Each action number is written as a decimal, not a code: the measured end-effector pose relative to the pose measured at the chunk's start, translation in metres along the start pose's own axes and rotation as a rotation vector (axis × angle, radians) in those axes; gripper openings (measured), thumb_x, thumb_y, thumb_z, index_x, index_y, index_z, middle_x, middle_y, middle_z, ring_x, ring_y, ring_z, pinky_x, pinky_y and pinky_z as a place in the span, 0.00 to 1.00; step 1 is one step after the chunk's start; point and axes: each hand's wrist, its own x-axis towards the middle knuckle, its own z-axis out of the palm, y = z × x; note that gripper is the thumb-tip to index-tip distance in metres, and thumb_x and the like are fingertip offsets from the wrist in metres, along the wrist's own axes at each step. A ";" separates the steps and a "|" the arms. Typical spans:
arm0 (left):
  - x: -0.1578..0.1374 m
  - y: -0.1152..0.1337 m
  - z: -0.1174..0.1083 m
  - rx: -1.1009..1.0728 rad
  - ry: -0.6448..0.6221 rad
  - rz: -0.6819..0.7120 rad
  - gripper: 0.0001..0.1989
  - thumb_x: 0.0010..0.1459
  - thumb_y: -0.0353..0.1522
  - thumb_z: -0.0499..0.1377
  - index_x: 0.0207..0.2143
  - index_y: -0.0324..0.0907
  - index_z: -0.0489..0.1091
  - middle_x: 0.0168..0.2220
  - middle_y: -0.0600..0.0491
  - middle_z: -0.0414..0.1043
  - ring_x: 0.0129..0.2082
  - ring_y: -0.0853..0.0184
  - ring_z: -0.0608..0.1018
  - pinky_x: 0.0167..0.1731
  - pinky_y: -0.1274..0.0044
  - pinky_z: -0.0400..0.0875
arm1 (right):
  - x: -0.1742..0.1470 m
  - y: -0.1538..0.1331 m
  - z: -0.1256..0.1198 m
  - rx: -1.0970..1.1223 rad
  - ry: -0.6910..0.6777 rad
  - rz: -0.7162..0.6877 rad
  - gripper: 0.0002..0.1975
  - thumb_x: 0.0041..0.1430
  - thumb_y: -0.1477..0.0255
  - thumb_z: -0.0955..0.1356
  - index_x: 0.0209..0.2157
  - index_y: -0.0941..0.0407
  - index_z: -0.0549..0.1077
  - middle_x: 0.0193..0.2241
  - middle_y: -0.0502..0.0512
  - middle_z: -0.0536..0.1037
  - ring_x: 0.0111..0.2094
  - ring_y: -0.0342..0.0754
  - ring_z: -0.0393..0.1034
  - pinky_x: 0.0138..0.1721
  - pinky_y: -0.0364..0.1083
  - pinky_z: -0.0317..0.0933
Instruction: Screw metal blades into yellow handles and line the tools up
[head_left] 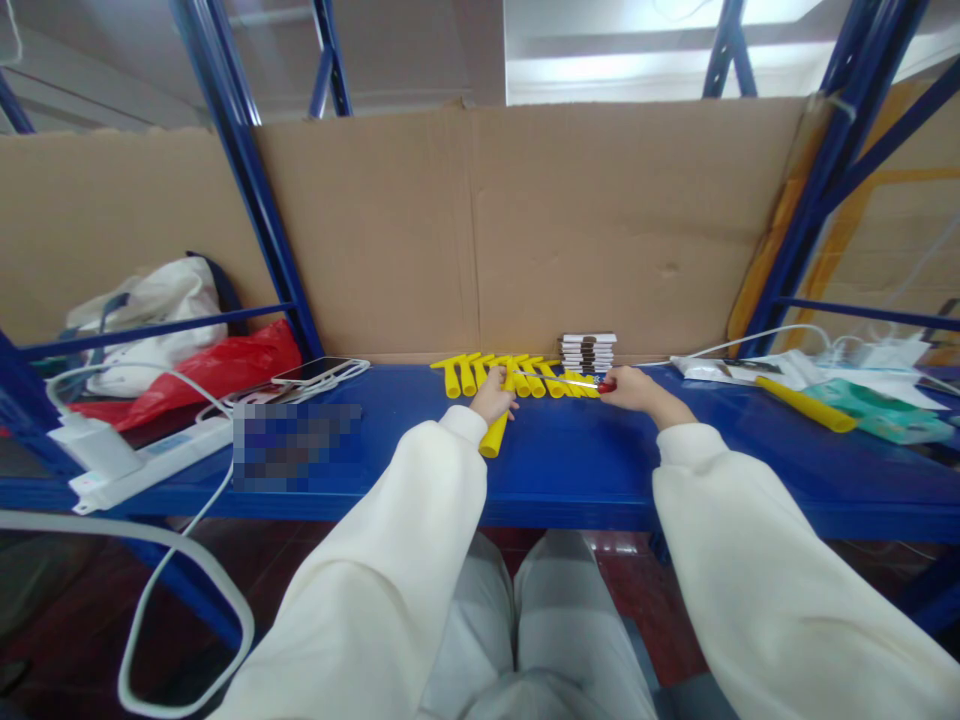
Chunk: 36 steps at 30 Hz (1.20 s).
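My left hand (491,398) is closed around a yellow T-shaped plastic handle (493,438), whose round grip end points down toward me. Level with it, my right hand (630,388) grips the red end of a tool (559,379) like a screwdriver. Its long, thin metal shaft runs left to the top of the held handle; whether the tip touches is too small to tell. Several more yellow T-shaped handles (451,380) lie in a row behind my hands, partly hidden by them. A stack of white-and-dark flat packs (589,352) sits behind my right hand.
The blue shelf (570,470) is backed by tall cardboard (585,220). To the left are a power strip (157,460), cables, a phone (307,371) and a red bag (217,375). A yellow tube (806,404), a green packet (877,410) and white wrappers lie right. Blue posts (255,190) frame both sides.
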 end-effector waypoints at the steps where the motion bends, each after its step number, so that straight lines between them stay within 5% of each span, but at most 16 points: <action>1: 0.000 0.000 0.000 0.003 0.000 0.001 0.29 0.59 0.20 0.56 0.62 0.43 0.59 0.61 0.41 0.67 0.26 0.73 0.78 0.18 0.82 0.70 | 0.000 0.000 0.000 0.000 -0.001 0.009 0.08 0.53 0.71 0.69 0.35 0.54 0.79 0.31 0.56 0.82 0.35 0.51 0.75 0.33 0.43 0.61; 7: 0.001 -0.002 0.001 0.008 0.008 0.016 0.29 0.58 0.22 0.58 0.62 0.43 0.60 0.61 0.40 0.66 0.26 0.72 0.79 0.19 0.81 0.72 | -0.003 -0.003 -0.002 -0.028 0.020 0.017 0.07 0.52 0.73 0.69 0.34 0.56 0.78 0.32 0.58 0.82 0.34 0.51 0.76 0.31 0.42 0.61; 12: 0.001 -0.002 0.001 0.000 0.012 0.031 0.29 0.58 0.25 0.59 0.62 0.43 0.60 0.61 0.39 0.66 0.26 0.71 0.79 0.16 0.81 0.70 | -0.007 -0.007 -0.005 0.044 -0.102 0.030 0.06 0.53 0.76 0.68 0.33 0.58 0.77 0.27 0.57 0.81 0.28 0.48 0.75 0.29 0.42 0.60; 21: 0.001 -0.003 0.001 0.014 0.000 0.038 0.29 0.58 0.25 0.58 0.61 0.44 0.59 0.58 0.41 0.69 0.27 0.72 0.79 0.17 0.83 0.70 | -0.010 -0.012 -0.010 -0.052 -0.054 0.035 0.10 0.53 0.72 0.67 0.37 0.55 0.79 0.36 0.59 0.82 0.37 0.53 0.76 0.34 0.44 0.62; 28: 0.001 -0.003 0.001 0.013 -0.014 0.031 0.27 0.60 0.24 0.57 0.61 0.43 0.59 0.60 0.41 0.67 0.28 0.73 0.79 0.17 0.84 0.69 | -0.008 -0.008 -0.006 -0.004 -0.060 -0.001 0.06 0.52 0.76 0.69 0.33 0.57 0.77 0.28 0.56 0.81 0.28 0.47 0.74 0.29 0.41 0.58; 36: -0.001 -0.001 0.000 0.010 -0.002 0.023 0.27 0.59 0.21 0.56 0.60 0.43 0.60 0.60 0.41 0.67 0.26 0.73 0.79 0.17 0.84 0.69 | -0.007 -0.009 -0.007 -0.037 -0.016 0.001 0.07 0.53 0.72 0.67 0.35 0.55 0.76 0.36 0.57 0.82 0.36 0.51 0.75 0.32 0.43 0.59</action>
